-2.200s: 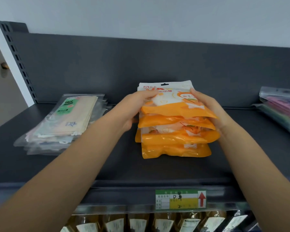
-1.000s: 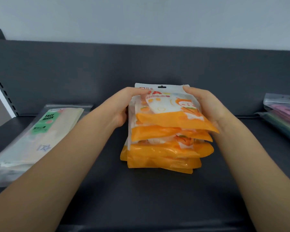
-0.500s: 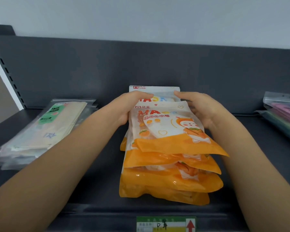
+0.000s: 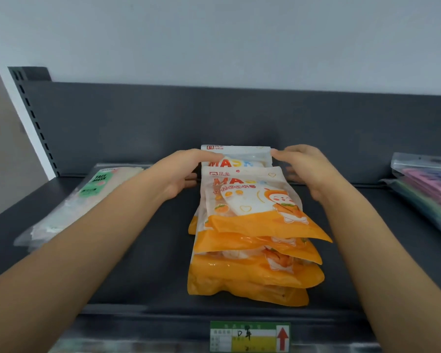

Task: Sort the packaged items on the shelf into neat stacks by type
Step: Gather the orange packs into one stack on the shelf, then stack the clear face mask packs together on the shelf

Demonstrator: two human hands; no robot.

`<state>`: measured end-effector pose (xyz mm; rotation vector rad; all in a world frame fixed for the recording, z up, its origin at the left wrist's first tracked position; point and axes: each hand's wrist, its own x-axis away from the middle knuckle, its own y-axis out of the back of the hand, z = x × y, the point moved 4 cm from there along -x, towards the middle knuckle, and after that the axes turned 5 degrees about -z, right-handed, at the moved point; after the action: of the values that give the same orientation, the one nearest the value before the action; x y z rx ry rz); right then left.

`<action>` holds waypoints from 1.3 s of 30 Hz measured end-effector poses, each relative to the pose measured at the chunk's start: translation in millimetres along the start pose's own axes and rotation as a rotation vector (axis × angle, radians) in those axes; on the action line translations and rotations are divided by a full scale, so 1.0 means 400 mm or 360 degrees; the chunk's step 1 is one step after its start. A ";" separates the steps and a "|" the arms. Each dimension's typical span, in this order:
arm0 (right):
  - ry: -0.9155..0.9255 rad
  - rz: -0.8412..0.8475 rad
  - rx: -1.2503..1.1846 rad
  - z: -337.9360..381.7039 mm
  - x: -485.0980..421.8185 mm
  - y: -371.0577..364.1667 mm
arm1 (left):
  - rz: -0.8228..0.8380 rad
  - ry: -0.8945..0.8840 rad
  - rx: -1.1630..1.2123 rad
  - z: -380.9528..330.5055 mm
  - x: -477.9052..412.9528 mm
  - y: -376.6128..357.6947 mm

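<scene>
On my feed the stack of orange mask packs (image 4: 255,250) lies flat in the middle of the dark shelf (image 4: 143,271), its orange bottoms fanned toward the front lip, each pack slid a little farther forward than the one under it. One rearmost pack (image 4: 239,156) pokes out behind the rest, its white header close to the grey back panel (image 4: 239,115). The left hand (image 4: 186,171) has its thumb laid across that pack's upper left corner and its fingers curled in against the left edge below, pinching it. The right hand (image 4: 307,169) mirrors it on the other side: the thumb tip touches the upper right corner and the fingers are loosely bent beside the stack's right edge, but the hand is blurred and I cannot tell whether it actually grips. Both forearms reach in from the near corners of my view. Well to the left sits a pile of clear face mask packets (image 4: 87,197), green label on top, and at the far right edge a pile of packets with pink and green contents (image 4: 428,192). A green and yellow price label (image 4: 250,336) with a red arrow is fixed to the shelf's front rail, right below the orange stack
</scene>
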<state>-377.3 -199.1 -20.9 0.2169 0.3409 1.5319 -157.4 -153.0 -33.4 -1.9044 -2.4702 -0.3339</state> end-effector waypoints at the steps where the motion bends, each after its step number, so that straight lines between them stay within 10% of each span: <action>1: 0.0067 -0.0045 0.0082 0.015 0.011 0.010 | -0.0027 -0.0014 -0.0027 -0.005 0.009 0.020; 11: 0.0807 0.0054 0.0838 0.256 0.254 -0.188 | -0.0381 -0.0298 -0.0818 0.002 0.101 0.309; 16: 0.0681 0.0490 0.1274 0.216 0.322 -0.451 | -0.0560 -0.0020 -0.1427 0.108 0.130 0.455; 27: 0.0208 0.0561 0.1112 0.159 0.330 -0.558 | -0.0401 0.0097 -0.0810 0.187 0.120 0.461; 39: 0.0376 0.0391 0.1312 0.179 0.310 -0.490 | -0.0404 0.0040 -0.0968 0.155 0.111 0.362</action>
<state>-167.8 -76.6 -32.4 0.7451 1.1660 1.5858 -22.8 -65.2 -64.4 -1.6975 -2.8153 -1.2267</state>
